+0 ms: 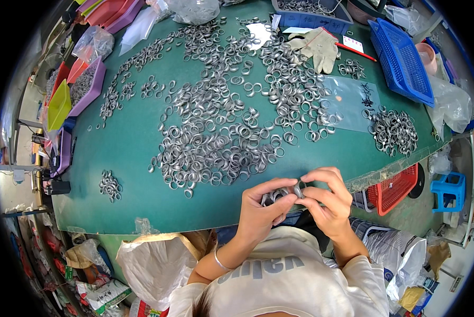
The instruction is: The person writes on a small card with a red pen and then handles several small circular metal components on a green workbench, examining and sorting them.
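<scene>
Both my hands are close together above the table's near edge. My left hand is closed around several grey metal rings. A single ring is pinched between the thumb and fingers of my right hand, right beside the left thumb. Beyond my hands a wide heap of loose metal rings spreads over the green table. A small pile of rings lies at the left, and a denser pile lies at the right.
A clear plastic bag, a work glove and a red pen lie at the back right, near a blue basket. A purple bin of small parts stands at the left. A paper sack is below the near edge.
</scene>
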### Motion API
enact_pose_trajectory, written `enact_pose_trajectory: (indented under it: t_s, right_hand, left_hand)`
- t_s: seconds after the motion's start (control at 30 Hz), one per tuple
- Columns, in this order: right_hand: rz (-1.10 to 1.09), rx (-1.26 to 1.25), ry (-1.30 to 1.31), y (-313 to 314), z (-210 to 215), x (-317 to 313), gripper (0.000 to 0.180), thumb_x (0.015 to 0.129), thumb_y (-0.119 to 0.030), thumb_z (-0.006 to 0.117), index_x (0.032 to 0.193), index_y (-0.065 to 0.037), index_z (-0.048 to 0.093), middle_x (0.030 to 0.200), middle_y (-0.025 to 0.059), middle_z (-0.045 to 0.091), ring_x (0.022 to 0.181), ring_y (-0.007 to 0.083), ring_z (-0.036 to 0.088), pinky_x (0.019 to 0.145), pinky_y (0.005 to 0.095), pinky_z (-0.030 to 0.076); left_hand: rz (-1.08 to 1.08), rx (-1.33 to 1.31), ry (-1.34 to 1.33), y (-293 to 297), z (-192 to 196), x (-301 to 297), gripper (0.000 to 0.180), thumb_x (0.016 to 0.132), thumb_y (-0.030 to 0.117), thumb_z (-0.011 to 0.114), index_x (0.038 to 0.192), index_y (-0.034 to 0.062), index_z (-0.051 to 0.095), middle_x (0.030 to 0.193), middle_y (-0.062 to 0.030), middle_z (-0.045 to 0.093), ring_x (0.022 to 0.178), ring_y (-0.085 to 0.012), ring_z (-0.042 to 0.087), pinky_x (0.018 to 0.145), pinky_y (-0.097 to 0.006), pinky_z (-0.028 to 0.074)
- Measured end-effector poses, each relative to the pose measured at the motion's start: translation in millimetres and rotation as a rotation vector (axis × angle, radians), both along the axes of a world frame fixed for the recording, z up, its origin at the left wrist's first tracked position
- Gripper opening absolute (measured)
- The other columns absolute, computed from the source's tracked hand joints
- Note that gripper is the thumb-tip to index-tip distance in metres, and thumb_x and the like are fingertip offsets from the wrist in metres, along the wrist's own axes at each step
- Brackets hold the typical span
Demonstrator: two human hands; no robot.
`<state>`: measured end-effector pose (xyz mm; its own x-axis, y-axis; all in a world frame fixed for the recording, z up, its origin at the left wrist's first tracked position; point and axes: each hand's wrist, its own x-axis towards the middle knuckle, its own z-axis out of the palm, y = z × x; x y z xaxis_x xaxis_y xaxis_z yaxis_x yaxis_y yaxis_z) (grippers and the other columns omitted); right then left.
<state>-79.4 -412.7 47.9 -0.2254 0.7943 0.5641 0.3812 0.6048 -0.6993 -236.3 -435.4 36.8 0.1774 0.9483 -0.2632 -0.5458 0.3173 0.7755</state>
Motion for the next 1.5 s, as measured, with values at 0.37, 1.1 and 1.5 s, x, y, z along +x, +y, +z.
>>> enact_pose_trajectory:
  t_s: [0.37, 1.1, 1.5]
  right_hand:
    - [-0.135, 0.093, -0.022, -14.2, 4.3, 4.3, 0.023, 0.062, -0.010, 0.076, 0.079, -0.001, 0.065, 0.093, 0.0130, 0.059, 0.080, 0.0285, 0.054, 0.067, 0.0365, 0.044]
    - [-0.403, 0.086, 0.280, -43.6, -13.2, 42.6, 0.014, 0.071, -0.009, 0.070, 0.082, -0.003, 0.062, 0.095, 0.0087, 0.053, 0.083, 0.0242, 0.053, 0.074, 0.0343, 0.042]
    - [-0.345, -0.280, 0.669, -54.3, -12.6, 50.2, 0.010, 0.081, -0.009, 0.065, 0.084, 0.000, 0.060, 0.090, 0.0075, 0.054, 0.080, 0.0159, 0.054, 0.070, 0.0276, 0.043]
  left_hand:
    - [-0.119, -0.063, -0.010, 7.4, 19.5, 5.6, 0.023, 0.080, -0.006, 0.058, 0.102, -0.0025, 0.062, 0.078, -0.0069, 0.059, 0.049, -0.0046, 0.043, 0.037, -0.017, 0.028]
    - [-0.206, -0.040, 0.161, 28.4, 6.2, 67.0, 0.018, 0.091, 0.010, 0.053, 0.103, -0.0037, 0.053, 0.067, -0.0031, 0.048, 0.044, -0.0030, 0.035, 0.033, -0.015, 0.024]
    - [-0.410, -0.152, -0.007, 34.1, -4.0, 77.1, 0.028, 0.093, 0.015, 0.050, 0.114, -0.0020, 0.044, 0.082, -0.0057, 0.051, 0.054, -0.0014, 0.038, 0.034, -0.011, 0.027]
